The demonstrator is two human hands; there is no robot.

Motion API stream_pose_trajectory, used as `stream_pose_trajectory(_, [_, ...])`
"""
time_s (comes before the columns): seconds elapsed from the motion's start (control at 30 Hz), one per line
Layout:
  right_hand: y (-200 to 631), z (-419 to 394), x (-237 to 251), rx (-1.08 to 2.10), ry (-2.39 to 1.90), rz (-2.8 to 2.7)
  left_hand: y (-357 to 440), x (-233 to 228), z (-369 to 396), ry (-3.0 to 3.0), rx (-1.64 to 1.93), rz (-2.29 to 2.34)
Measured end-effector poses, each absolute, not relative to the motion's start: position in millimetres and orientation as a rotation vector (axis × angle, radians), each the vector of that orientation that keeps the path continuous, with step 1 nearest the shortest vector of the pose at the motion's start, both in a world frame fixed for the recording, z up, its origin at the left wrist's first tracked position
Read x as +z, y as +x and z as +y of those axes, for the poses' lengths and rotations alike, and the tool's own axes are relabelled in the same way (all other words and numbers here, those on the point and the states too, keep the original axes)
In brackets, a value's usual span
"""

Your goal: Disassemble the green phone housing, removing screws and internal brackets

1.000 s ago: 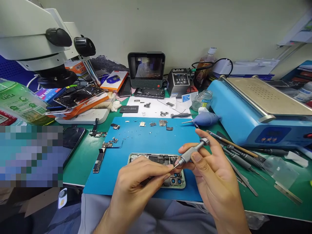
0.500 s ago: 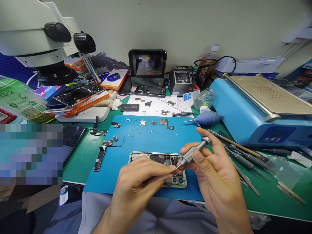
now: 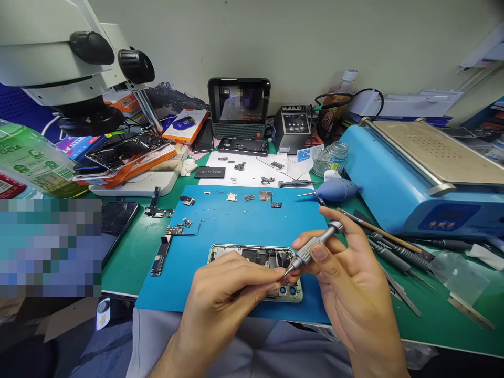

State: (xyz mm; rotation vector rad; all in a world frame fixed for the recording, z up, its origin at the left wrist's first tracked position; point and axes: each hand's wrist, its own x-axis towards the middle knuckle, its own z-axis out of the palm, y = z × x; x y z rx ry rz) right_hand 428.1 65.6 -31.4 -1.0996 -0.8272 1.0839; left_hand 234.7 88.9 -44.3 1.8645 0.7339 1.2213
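Note:
An opened phone (image 3: 252, 256) lies on a blue mat (image 3: 232, 231) near the table's front edge, its inner parts showing. My right hand (image 3: 350, 283) grips a small silver screwdriver (image 3: 313, 248), tilted with its tip pointing down-left over the phone's lower right corner near the camera lenses. My left hand (image 3: 224, 299) hovers over the phone with thumb and forefinger pinched right at the screwdriver's tip; whether a screw sits between them is too small to tell. Small brackets and screws (image 3: 248, 197) lie in a row along the mat's far side.
A microscope (image 3: 66, 58) overhangs the back left. A blue heating machine (image 3: 417, 173) stands at the right, with screwdrivers and tweezers (image 3: 394, 257) beside it. A small screen (image 3: 239, 107), a soldering station (image 3: 293, 128), a glass jar (image 3: 333, 157), a blue air blower (image 3: 334, 190) and circuit boards (image 3: 165, 241) surround the mat.
Both hands stay almost where they were, fingertips still meeting at the screwdriver's tip. The view has shifted slightly upward.

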Motion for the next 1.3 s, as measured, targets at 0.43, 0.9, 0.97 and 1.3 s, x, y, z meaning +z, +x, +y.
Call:
stream_pose_trajectory(0.43, [427.9,65.1,-29.4,1.072,-1.122,-0.812,234.8,-41.8,89.0,1.879,1.196,0.687])
stream_pose_trajectory(0.9, [428.9,66.2,-31.5,1.05,-1.133,-0.775,233.8,-46.1,87.1,1.888,1.21,0.695])
stream_pose_trajectory(0.97, [428.9,66.1,-31.5,1.052,-1.124,-0.776,233.9,-45.9,87.3,1.888,1.212,0.692])
stream_pose_trajectory(1.3, [428.1,66.4,-31.2,1.047,-1.112,-0.802,233.3,-47.2,87.6,1.906,1.222,0.683])
